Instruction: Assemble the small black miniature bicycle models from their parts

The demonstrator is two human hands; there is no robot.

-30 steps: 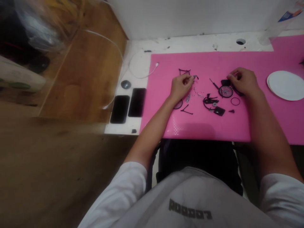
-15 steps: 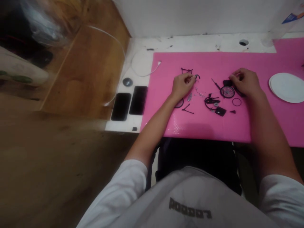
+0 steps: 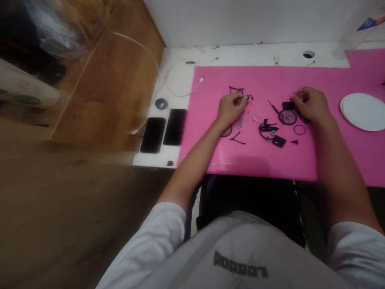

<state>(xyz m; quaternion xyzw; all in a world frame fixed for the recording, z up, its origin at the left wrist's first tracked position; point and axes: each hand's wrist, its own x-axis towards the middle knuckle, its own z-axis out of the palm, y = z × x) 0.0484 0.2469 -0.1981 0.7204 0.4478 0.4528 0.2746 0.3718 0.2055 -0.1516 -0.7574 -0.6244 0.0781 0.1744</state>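
Observation:
On a pink mat (image 3: 255, 158) lie small parts of a model bicycle. My left hand (image 3: 232, 107) is closed in a pinch, with a tiny handlebar (image 3: 250, 97) at its fingertips. A thin black frame-like part (image 3: 236, 88) lies just beyond that hand, and a small wheel (image 3: 227, 131) is partly hidden under its wrist. My right hand (image 3: 311, 105) is closed with curled fingers; whatever it grips is hidden. Touching or very near its fingertips are a black box-shaped part (image 3: 288, 105) and a spoked wheel (image 3: 288, 117). A cluster of black parts (image 3: 269, 127) lies between the hands.
A black forked piece (image 3: 238, 139), a thin ring (image 3: 299, 129) and a small black saddle-like part (image 3: 295, 141) lie nearer me. White plates (image 3: 363, 111) are at the right. Two phones (image 3: 175, 127), a round object (image 3: 161, 104) and a white cable (image 3: 183, 95) occupy the left.

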